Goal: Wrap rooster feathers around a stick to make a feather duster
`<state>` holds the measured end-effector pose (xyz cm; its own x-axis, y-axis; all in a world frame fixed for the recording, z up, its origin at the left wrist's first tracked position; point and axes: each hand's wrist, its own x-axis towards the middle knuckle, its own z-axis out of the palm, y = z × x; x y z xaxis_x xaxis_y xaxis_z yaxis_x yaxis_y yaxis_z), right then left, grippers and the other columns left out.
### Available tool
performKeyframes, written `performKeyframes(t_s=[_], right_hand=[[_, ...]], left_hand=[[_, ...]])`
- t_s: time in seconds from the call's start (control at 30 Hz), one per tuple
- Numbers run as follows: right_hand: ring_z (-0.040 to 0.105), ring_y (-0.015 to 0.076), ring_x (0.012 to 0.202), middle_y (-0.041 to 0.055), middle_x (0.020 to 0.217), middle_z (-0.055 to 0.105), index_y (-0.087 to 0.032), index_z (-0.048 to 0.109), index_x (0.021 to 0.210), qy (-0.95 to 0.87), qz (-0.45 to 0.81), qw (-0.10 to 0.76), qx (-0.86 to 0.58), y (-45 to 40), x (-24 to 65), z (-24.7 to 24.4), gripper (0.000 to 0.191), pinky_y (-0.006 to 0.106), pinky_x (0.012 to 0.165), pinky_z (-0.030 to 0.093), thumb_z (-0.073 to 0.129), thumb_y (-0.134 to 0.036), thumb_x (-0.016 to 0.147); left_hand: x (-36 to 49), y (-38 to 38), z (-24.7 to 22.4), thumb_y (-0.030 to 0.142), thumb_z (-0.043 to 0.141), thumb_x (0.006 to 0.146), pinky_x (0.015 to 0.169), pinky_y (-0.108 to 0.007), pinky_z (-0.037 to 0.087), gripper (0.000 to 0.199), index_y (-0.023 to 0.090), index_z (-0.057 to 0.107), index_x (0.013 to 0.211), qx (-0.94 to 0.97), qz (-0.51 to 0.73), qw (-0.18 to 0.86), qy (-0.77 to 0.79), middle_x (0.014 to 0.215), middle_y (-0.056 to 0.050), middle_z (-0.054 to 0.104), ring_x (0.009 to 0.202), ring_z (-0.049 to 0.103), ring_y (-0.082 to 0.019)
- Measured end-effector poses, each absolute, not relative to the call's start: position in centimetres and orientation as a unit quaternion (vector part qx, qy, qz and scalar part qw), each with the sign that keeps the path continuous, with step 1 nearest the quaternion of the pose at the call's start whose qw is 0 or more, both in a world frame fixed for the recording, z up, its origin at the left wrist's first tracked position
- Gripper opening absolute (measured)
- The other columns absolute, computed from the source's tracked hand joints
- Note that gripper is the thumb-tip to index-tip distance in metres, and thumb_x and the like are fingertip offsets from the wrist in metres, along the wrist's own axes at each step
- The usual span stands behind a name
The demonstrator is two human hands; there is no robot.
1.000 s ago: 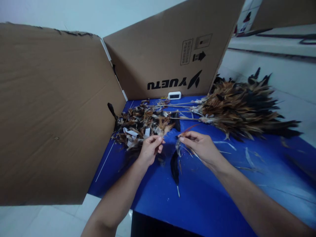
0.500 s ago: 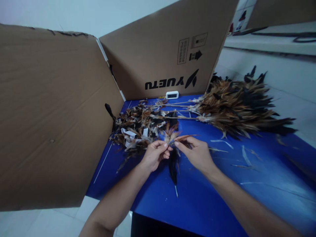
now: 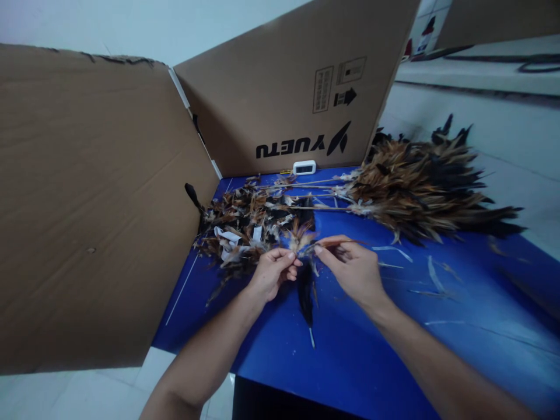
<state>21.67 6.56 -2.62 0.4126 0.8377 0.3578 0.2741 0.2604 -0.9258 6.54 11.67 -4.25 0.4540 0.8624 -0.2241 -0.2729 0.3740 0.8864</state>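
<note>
My left hand is closed in a pinch, its thumb and forefinger on the thin end of a feather; the exact grip is too small to make out. Facing it, my right hand pinches a slim brown feather whose tip points right past the knuckles. A small gap lies between the two sets of fingertips. Just behind them is a tuft of orange-brown feathers. One long black feather lies below the hands, its pale quill toward me. A heap of loose brown and black feathers spreads beyond my left hand.
Feather dusters lie at the right back, sticks pointing left. Cardboard panels wall the back and left of the blue table. A small white digital device stands by the back panel. Plastic strips and stray quills lie right.
My right hand has moved slightly right, away from the left, with the brown feather in its fingers. The left hand stays nearly in place.
</note>
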Motion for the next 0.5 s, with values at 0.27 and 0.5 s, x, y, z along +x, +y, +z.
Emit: performKeyframes(t_s=[0.27,0.5], right_hand=[[0.064,0.0169,0.068,0.0025,0.076,0.069,-0.021,0.066,0.075,-0.537,0.151,0.603,-0.57,6.58,21.57,-2.61,0.007,0.03,0.066,0.051,0.062,-0.026,0.075],[0.064,0.0169,0.068,0.0026,0.077,0.069,-0.021,0.066,0.074,-0.539,0.153,0.598,-0.573,6.56,21.57,-2.73,0.008,0.03,0.064,0.052,0.06,-0.026,0.075]], left_hand=[[6.7,11.36,-4.15,0.035,0.079,0.06,0.043,-0.018,0.043,0.033,0.01,0.062,0.073,0.431,0.367,0.736,0.372,0.063,-0.004,0.067,0.043,0.053,-0.006],[6.69,11.34,-4.11,0.035,0.079,0.06,0.043,-0.019,0.044,0.033,0.008,0.062,0.071,0.437,0.368,0.727,0.382,0.063,-0.005,0.067,0.043,0.055,-0.007]])
